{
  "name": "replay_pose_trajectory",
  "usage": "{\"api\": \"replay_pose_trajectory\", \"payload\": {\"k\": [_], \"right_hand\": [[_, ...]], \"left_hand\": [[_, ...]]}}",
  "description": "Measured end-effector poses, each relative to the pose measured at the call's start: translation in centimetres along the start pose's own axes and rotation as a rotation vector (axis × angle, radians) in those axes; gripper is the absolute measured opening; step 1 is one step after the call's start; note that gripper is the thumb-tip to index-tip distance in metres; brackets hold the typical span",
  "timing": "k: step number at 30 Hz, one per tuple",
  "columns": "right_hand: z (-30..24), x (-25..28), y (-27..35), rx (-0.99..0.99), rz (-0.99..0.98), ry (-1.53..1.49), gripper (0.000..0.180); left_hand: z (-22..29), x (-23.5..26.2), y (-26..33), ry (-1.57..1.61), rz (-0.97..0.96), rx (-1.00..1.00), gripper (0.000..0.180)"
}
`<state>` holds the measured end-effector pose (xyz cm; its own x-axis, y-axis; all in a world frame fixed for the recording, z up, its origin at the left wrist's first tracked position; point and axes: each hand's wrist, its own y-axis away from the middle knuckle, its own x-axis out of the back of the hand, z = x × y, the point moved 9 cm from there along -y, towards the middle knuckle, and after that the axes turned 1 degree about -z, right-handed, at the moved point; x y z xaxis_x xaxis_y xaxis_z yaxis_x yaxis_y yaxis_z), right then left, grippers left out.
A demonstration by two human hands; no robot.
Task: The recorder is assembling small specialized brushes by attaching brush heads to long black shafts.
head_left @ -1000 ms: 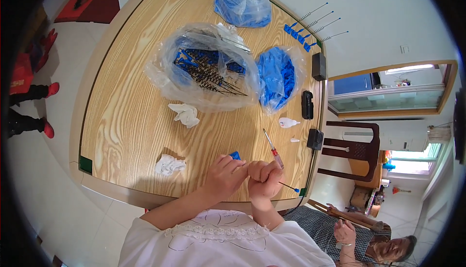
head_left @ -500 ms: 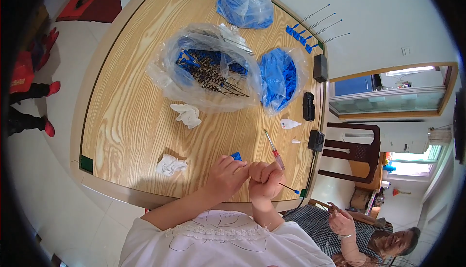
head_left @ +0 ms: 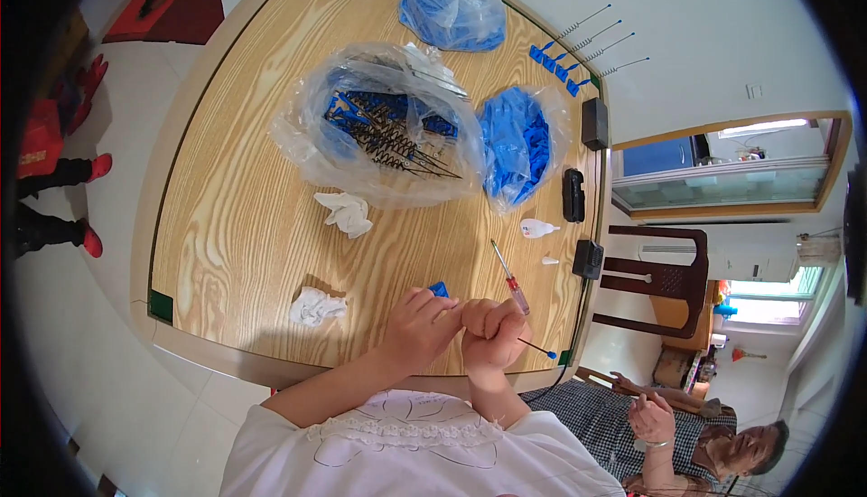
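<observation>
While the right hand clenches a blue-tipped wire rod jutting toward four o'clock, the left hand curls beside that fist, contents hidden; the rod seems light, stiff, best held mid-shaft.

Co-worker, lower right, as I watch remotely: compared with one second ago, the head lies farther right, and the braceleted hand is higher and farther right. Against my half-second-old view, that hand has shifted right, away from the table.
</observation>
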<state>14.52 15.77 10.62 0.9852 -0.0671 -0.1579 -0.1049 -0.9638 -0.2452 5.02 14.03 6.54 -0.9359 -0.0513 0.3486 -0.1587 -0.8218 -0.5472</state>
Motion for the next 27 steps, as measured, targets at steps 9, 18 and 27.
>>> {"api": "replay_pose_trajectory", "payload": {"k": [9,18,27], "right_hand": [[-0.09,0.02,0.0,0.018,0.012,0.036,0.045],[0.06,0.19,0.07,0.026,0.024,0.027,0.045],[-0.15,-0.05,-0.04,0.028,0.013,0.023,0.047]], "left_hand": [[0.07,0.18,-0.16,0.0,0.003,-0.006,0.024],[0.09,0.21,-0.14,0.001,0.02,-0.016,0.025],[0.06,0.18,-0.03,-0.003,0.009,-0.018,0.027]]}}
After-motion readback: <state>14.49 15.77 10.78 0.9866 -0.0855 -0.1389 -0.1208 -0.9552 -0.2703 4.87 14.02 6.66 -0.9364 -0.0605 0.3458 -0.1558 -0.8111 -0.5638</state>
